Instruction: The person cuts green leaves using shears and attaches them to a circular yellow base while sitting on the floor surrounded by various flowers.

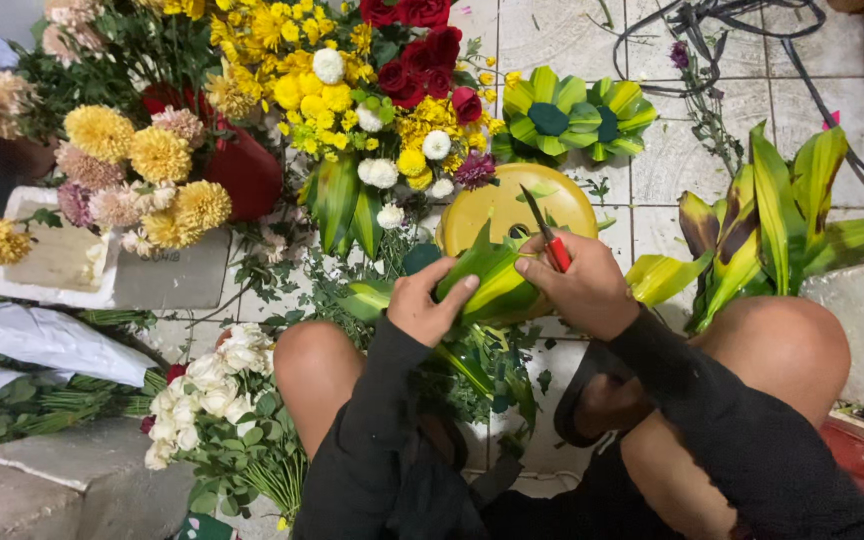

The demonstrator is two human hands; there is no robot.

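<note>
Head view looking down between bare knees, person crouched or seated low on a tiled floor (672, 160). Left hand (430, 300) sits at frame center, forearm in a dark sleeve coming up from bottom center, wrist bent slightly, fingers curled over a folded green-and-yellow leaf (487, 280) with the thumb on top, pinching it closed. Right hand (580, 290) is just right of center, forearm in a dark sleeve running in from the lower right, knuckles up, fingers wrapped tight around red-handled scissors (549, 240); the dark blade points up and left, its lower part touching the top edge of the leaf. Both hands are close together, nearly touching over the leaf. The leaf lies in front of a round yellow stool (512, 205) just above center. More cut leaves and stems hang below the hands between the knees. Upper center holds a big arrangement of yellow, white and red flowers (372, 90). Upper left has yellow and pink chrysanthemums (142, 170) beside a white foam block (62, 260). Folded leaf rosettes (572, 120) lie on the tiles at upper center-right. A bunch of long striped leaves (772, 220) stands at right. White flowers (212, 385) lie at lower left near the left knee. Dark cables (712, 30) cross the upper right corner.
</note>
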